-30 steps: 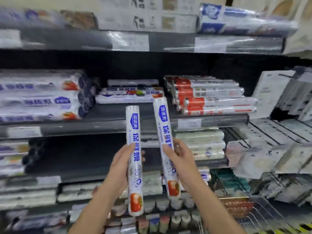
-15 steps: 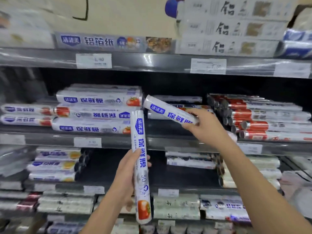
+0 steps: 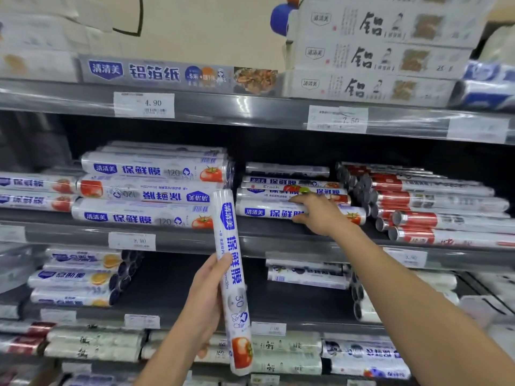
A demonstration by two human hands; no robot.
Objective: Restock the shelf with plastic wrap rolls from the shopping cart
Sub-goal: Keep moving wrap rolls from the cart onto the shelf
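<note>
Your left hand (image 3: 206, 299) grips the upright roll (image 3: 232, 274) at mid-length, with the fingers wrapped behind it and the thumb on the near side. Above your fingers the label reads 清清美 保鲜膜. Below them is "30" and a tomato print.

Your right hand (image 3: 320, 215) is on the shelf roll (image 3: 267, 211), which lies flat at the front of the stack on the shelf (image 3: 250, 243). The fingers curl over its top and the thumb sits under it. 清清美 保鲜膜 shows left of your fingers, and a tomato shows right of the hand.

The big rolls (image 3: 145, 215) left of the upright roll are the same brand, marked "120". The box (image 3: 178, 75) above reads 铝箔纸. The price tags read 4.90 (image 3: 144, 105) and 7.50 (image 3: 337, 119).
</note>
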